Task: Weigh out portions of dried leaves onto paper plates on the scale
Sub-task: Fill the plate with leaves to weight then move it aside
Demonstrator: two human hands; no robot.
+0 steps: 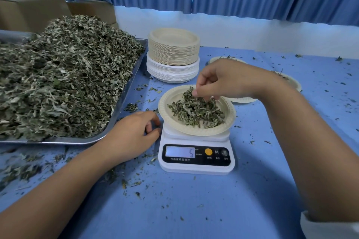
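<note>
**A:** Which step is this?
**B:** Fine-tuning one portion. The right hand (223, 81) pinches a tuft of dried leaves (196, 111) between thumb and fingertips. Their heap lies directly under the pinch, in the paper plate (163, 110) on the scale (196, 163).
**A:** And the other hand?
**B:** The left hand (134, 132) rests on the table (194, 200), down-left of the pinch, beside the scale. Its fingers are loosely curled and hold nothing.
**A:** What next?
**B:** The display (179, 151) reads 5, but I can't tell the target. I'd add or lift off only a few leaves, then re-read. The tray (134, 81) with more leaves lies left of the pinch.
</note>
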